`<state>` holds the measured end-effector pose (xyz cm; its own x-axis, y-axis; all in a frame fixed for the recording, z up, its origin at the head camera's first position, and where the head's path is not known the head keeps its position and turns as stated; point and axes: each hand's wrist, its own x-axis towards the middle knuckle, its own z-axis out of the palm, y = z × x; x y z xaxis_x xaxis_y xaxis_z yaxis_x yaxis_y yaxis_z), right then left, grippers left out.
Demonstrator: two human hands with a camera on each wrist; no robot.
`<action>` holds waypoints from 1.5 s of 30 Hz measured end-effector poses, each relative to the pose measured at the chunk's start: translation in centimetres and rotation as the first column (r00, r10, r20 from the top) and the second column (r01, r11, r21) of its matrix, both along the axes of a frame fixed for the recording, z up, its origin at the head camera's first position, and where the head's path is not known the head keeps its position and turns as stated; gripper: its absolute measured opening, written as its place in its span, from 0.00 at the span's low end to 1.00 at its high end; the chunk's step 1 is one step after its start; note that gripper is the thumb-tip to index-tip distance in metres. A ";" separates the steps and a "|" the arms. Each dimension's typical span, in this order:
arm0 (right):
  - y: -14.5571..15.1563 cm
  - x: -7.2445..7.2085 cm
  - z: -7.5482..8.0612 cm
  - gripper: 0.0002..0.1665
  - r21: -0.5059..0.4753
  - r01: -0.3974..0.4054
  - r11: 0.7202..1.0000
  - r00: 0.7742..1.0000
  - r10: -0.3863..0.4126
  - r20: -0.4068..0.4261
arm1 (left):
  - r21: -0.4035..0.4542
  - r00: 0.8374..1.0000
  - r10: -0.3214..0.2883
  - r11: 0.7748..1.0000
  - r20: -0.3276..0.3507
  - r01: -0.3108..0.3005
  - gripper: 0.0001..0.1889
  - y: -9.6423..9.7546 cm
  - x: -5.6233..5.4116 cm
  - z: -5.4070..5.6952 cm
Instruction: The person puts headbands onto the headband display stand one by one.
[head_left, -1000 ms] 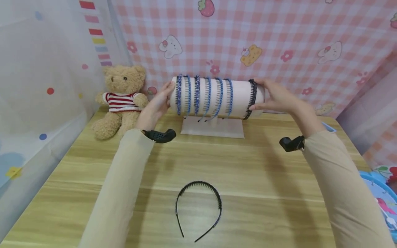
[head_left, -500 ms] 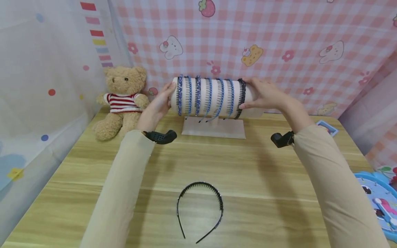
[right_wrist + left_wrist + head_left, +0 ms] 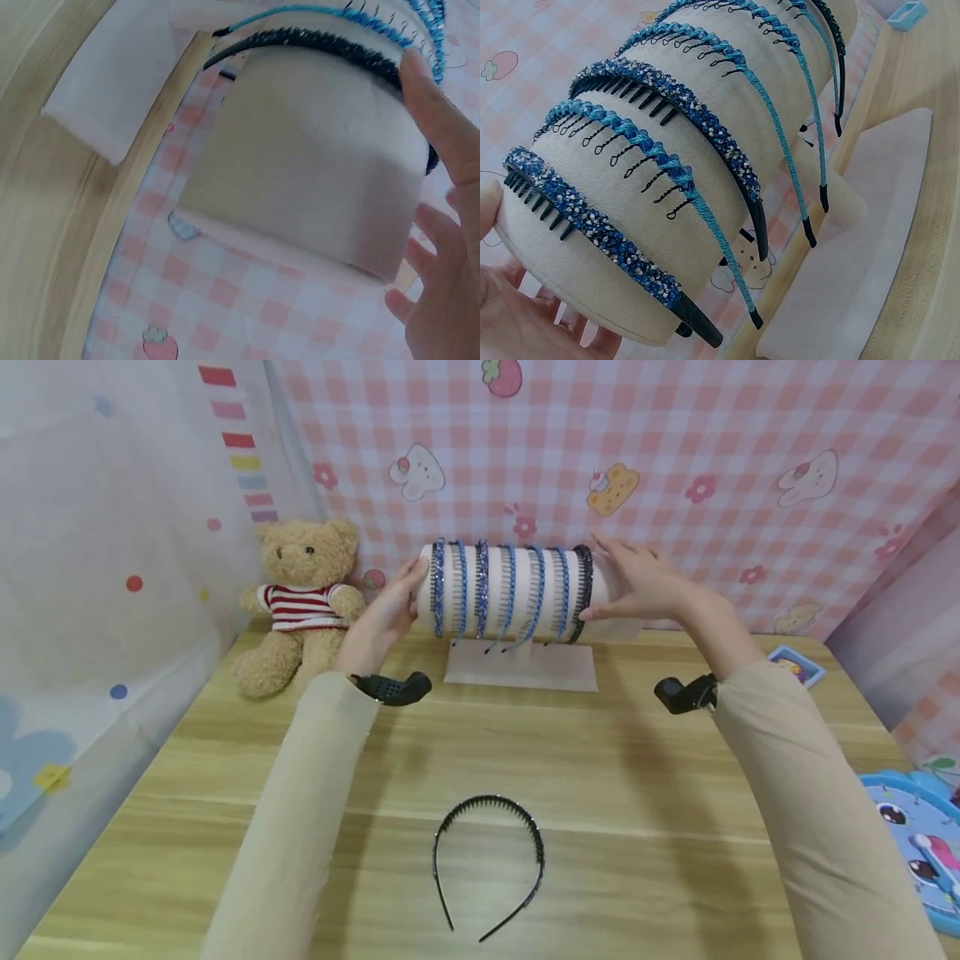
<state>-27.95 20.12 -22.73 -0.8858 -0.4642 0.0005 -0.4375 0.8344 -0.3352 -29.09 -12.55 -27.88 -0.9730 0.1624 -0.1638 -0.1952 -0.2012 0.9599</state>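
A pale headband stand (image 3: 592, 585) with a cylindrical roll on a flat base stands at the back of the table. Several blue headbands (image 3: 536, 593) sit side by side along the roll, two of them thick with glitter. My left hand (image 3: 387, 614) grips the roll's left end, thumb on top and fingers beneath, beside a glittery headband (image 3: 592, 225). To the right of the blue ones sits a black headband (image 3: 582, 593). My right hand (image 3: 648, 583) has its thumb (image 3: 420, 79) against this band, with the other fingers spread behind the roll.
Nearer to me, another black headband (image 3: 489, 860) lies flat on the wooden table (image 3: 585, 760). A teddy bear (image 3: 307, 602) sits at the back left. At the right are a small blue-framed item (image 3: 797, 666) and a round blue toy (image 3: 911, 843). A checked cloth (image 3: 675, 427) hangs behind.
My right hand has slid the black headband leftward along the roll, closer to the blue ones. Since then its fingers have lifted and spread. My left hand stays on the roll's end.
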 end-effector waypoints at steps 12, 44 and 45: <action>-2.4 3.8 -1.3 0.49 -0.081 -0.240 0.967 0.922 0.201 -0.330 | -0.012 1.000 -0.015 1.000 -0.020 0.015 0.29 -0.5 -0.2 0.6; -6.8 10.4 -13.0 0.25 -0.110 -0.330 0.938 0.742 0.329 0.583 | -0.004 1.000 -0.016 1.000 -0.019 0.016 0.30 0.1 0.2 -0.1; -6.1 10.0 -12.7 0.23 -0.110 -0.312 0.944 0.746 0.315 0.587 | -0.002 1.000 -0.012 1.000 -0.016 0.012 0.30 0.0 0.2 -0.1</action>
<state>-17.90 14.00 -35.43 -0.5162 -0.7171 -0.4684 -0.3898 0.6836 -0.6170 -28.92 -12.53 -27.97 -0.9735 0.1737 -0.1486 -0.1822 -0.1971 0.9633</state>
